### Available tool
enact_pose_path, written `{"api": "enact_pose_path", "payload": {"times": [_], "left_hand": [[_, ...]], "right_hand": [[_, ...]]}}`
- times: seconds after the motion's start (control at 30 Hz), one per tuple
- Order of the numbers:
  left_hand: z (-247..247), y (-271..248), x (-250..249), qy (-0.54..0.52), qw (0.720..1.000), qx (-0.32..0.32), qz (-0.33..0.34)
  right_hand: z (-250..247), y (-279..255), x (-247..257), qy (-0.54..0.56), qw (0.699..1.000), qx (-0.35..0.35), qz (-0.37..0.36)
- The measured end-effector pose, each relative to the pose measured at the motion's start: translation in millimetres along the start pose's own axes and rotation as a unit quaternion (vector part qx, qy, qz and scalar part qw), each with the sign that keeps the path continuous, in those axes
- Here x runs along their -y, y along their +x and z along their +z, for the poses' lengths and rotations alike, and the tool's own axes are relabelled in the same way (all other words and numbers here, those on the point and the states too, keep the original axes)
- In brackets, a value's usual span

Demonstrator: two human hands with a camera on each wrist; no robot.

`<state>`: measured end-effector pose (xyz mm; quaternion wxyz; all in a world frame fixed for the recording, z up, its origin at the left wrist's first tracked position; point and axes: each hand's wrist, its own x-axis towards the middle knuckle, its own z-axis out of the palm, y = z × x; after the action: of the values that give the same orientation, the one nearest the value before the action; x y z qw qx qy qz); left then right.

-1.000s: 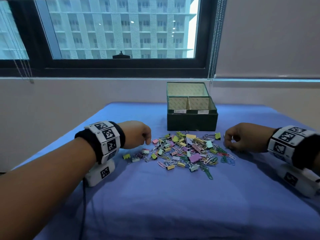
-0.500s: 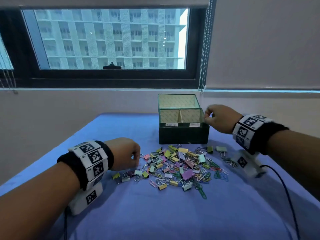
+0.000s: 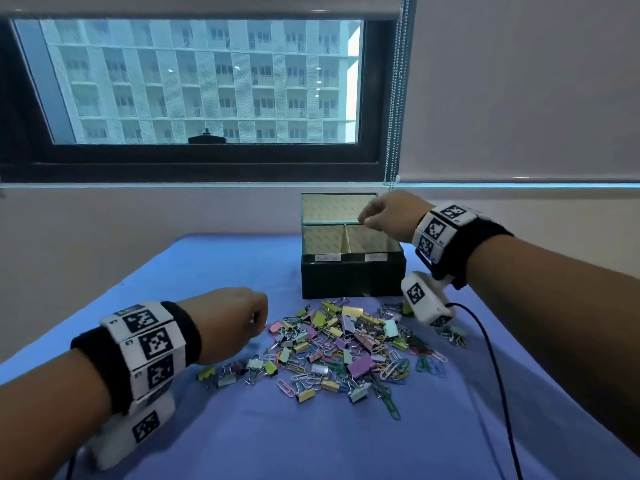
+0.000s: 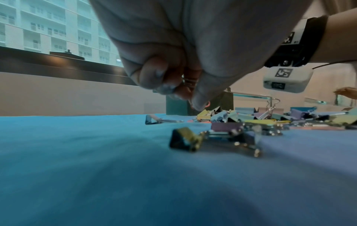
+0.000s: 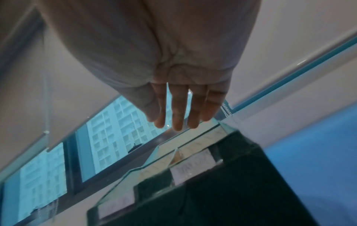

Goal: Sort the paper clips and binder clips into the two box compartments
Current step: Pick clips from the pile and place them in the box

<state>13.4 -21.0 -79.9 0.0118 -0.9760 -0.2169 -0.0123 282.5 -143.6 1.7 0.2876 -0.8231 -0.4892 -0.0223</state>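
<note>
On the blue table (image 3: pixel 346 445) we work with everything close at hand: the dark box (image 3: pixel 353 275) stands at the far side, lid up, its two compartments side by side behind small white labels we cannot read. Just in front of it lies the pile (image 3: pixel 346 344) of mixed clips — pastel binder clips and thin wire paper clips tangled together, a few strays off to the left and right.

Our right hand (image 3: pixel 391 214) is over the box's right compartment, and the right wrist view shows its fingers (image 5: pixel 178 110) straight and pointing down, holding nothing we can see; whatever it carried has, we judge, just gone in. Our left hand (image 3: pixel 232 323) sits at the pile's left edge with fingers curled in tight. The left wrist view shows thumb and fingertips (image 4: pixel 197 97) pressed together with a trace of pink wire at the tip — we take it for a paper clip (image 4: pixel 207 104), though it is too small to be sure.

Most of the sorting is still ahead. Risks from here: paper clips hook into one another, so a lift may drag extras along and drop them in the wrong compartment; the right wrist's cable (image 3: pixel 491 358) runs just beside the pile and could sweep clips off.
</note>
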Motion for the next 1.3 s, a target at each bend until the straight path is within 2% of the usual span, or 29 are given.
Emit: {"api": "enact_pose_path", "payload": {"times": [0.07,0.13,0.2,0.27,0.47,0.6,0.7,0.87,0.9,1.0,1.03,1.07,1.17,1.2,1.3], "left_hand": [[1,0,1,0.003,1.0,-0.011,0.004],[-2,-1,1,0.033,0.999,-0.008,0.007],[-13,-1,-4,0.07,0.997,0.014,0.013],[-30,7,-15,0.084,0.996,0.023,0.017],[-68,89,-71,-0.025,0.994,-0.106,0.026],[-74,142,-115,-0.07,0.99,-0.123,-0.004],[-71,169,-132,-0.053,0.992,-0.117,-0.005],[-62,178,-143,0.006,0.998,-0.058,0.02],[-62,174,-144,0.008,0.997,-0.074,0.028],[-63,158,-153,-0.024,0.976,-0.192,0.098],[-63,151,-160,-0.031,0.971,-0.199,0.126],[-61,143,-168,-0.025,0.974,-0.169,0.149],[-47,127,-195,0.014,0.98,0.006,0.199],[-41,125,-202,0.026,0.976,0.045,0.21],[-28,123,-219,0.103,0.967,0.082,0.216]], "right_hand": [[-7,-31,-5,0.011,1.0,0.0,-0.02],[-8,-68,-21,-0.08,0.992,0.093,-0.022],[-10,-102,-42,-0.205,0.954,0.219,0.005],[-17,-119,-56,-0.246,0.932,0.264,0.038],[-18,-118,-78,-0.185,0.95,0.234,0.087],[-11,-120,-86,-0.177,0.962,0.197,0.071],[-15,-121,-86,-0.162,0.971,0.168,0.054],[-15,-118,-89,-0.133,0.984,0.115,0.04],[-15,-117,-89,-0.132,0.984,0.108,0.041],[-18,-114,-93,-0.153,0.983,0.085,0.062],[-18,-113,-95,-0.167,0.98,0.08,0.075],[-17,-112,-98,-0.183,0.976,0.077,0.087],[-13,-111,-104,-0.229,0.962,0.084,0.126],[-12,-112,-104,-0.234,0.96,0.082,0.133],[-13,-113,-102,-0.23,0.96,0.095,0.132]]}}
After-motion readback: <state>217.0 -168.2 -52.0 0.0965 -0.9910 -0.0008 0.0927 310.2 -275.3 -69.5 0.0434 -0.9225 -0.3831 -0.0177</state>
